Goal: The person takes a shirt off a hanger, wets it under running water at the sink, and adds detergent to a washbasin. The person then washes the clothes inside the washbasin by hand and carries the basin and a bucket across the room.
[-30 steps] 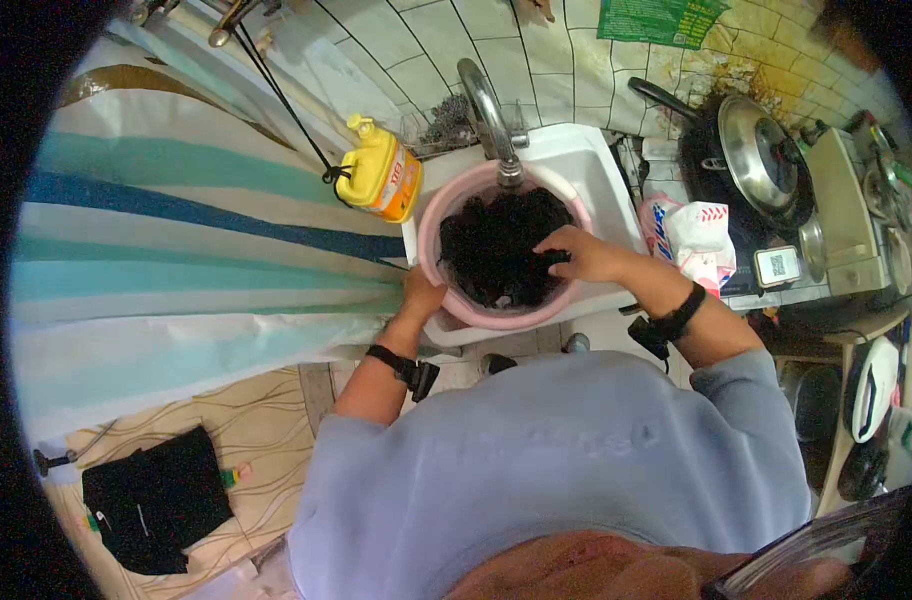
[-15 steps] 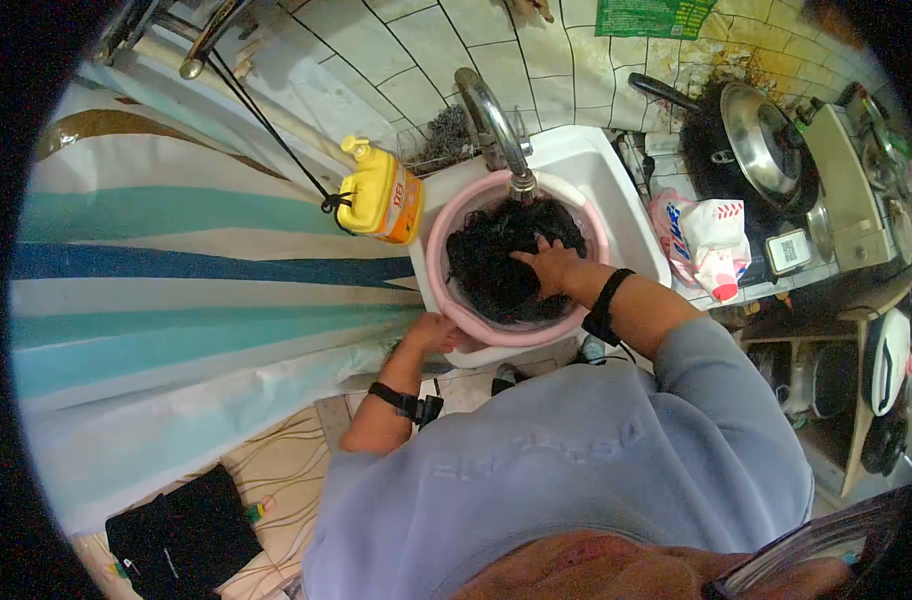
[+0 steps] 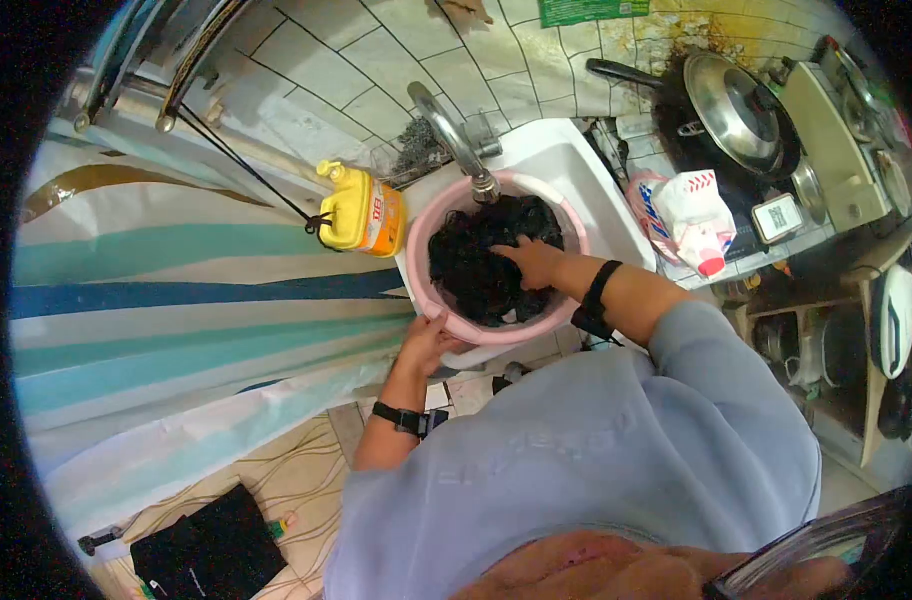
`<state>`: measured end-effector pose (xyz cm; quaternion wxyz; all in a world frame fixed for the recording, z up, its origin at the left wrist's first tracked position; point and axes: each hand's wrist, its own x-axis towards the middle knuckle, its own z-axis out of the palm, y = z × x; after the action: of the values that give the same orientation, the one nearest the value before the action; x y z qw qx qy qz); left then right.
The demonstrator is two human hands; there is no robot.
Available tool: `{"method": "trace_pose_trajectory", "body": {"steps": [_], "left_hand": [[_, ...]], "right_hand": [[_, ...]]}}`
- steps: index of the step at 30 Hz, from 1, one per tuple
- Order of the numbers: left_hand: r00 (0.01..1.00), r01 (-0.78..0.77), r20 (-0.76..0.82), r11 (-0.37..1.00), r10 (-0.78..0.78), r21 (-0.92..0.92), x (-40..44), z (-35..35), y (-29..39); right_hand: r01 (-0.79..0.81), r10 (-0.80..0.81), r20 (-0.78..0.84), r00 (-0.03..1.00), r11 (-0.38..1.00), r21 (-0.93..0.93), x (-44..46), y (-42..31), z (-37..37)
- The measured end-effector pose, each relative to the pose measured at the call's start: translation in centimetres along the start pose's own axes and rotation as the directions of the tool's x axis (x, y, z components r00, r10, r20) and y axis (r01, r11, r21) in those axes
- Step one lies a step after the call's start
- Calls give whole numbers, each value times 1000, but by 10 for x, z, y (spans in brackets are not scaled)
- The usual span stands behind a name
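Note:
A pink basin stands in the white sink, holding a black, shaggy, wet-looking mass; whether it is cloth or hair I cannot tell. My right hand rests on top of this mass, fingers stretched out and apart, fingertips partly sunk in it. At the basin's near left side, my left hand grips the rim, thumb on top and the other fingers mostly hidden below. A metal faucet reaches over the basin's far edge.
A yellow jug hangs by a dark cord left of the sink, beside a striped curtain. To the right are a white and red bag and a lidded wok. Black cloth lies low at left.
My left hand has shifted from a curled position beside the basin to having its thumb over the rim. My right hand stays on the black mass. The whole view has shifted slightly.

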<state>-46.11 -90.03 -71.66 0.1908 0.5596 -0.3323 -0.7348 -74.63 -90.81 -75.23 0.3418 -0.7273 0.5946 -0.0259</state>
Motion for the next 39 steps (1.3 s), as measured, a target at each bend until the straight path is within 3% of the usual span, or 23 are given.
{"method": "trace_pose_trajectory", "body": {"steps": [1,4,13,26,35,39], "left_hand": [[998,-39,-57,999,41,38,-10,10,8],[990,-139,-17,989,140,46,-6,9,5],[974,-221,-29,973,223,68,-20,43,34],[970,-237,-29,969,240,74,-27,68,56],[967,-230,-61,954,246,194,-28,76,62],[972,-205,-75,960,223,193,-30,73,62]], "right_hand": [[40,-39,-27,999,999,33,0,3,2],[164,-156,-98,983,983,77,-3,11,4],[132,-118,-99,988,980,147,-3,15,0],[163,-143,-98,985,960,230,3,25,2],[178,-154,-109,982,949,261,4,29,2],[130,-122,-44,991,942,310,0,25,1]]}}
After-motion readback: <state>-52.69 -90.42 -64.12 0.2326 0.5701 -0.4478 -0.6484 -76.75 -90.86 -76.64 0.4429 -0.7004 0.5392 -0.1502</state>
